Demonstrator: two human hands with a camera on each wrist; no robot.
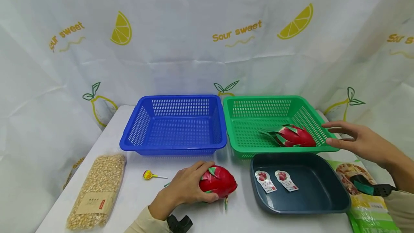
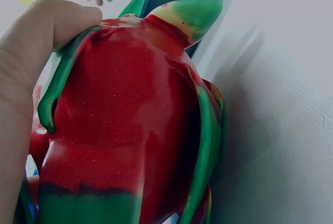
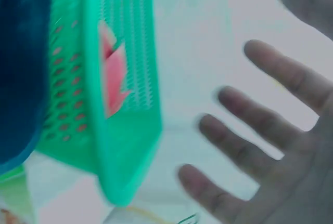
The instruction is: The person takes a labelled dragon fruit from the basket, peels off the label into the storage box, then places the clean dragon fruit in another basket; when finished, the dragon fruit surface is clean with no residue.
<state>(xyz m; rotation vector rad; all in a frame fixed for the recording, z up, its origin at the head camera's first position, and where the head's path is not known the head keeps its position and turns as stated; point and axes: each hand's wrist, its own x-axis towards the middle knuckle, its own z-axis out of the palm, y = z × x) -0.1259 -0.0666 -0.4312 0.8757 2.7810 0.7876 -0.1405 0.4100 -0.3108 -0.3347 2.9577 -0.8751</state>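
In the head view my left hand [image 1: 184,187] grips a red dragon fruit [image 1: 221,182] with green-tipped scales, low over the white table. The left wrist view has the thumb pressed along the side of this dragon fruit [image 2: 125,109], whose glossy skin fills the picture. Over the right end of the green basket [image 1: 258,150] is my right hand [image 1: 365,141], holding nothing. Its fingers spread apart in the right wrist view. Another dragon fruit [image 1: 295,136] lies inside that basket, its leafy end to the left.
A blue basket [image 1: 174,149] stands left of the green one. In front is a dark blue tray [image 1: 304,208] holding two dragon fruit picture tags [image 1: 266,182]. A lollipop [image 1: 148,174] and a bag of corn kernels [image 1: 100,179] lie left; a green-yellow packet [image 1: 370,208] lies right.
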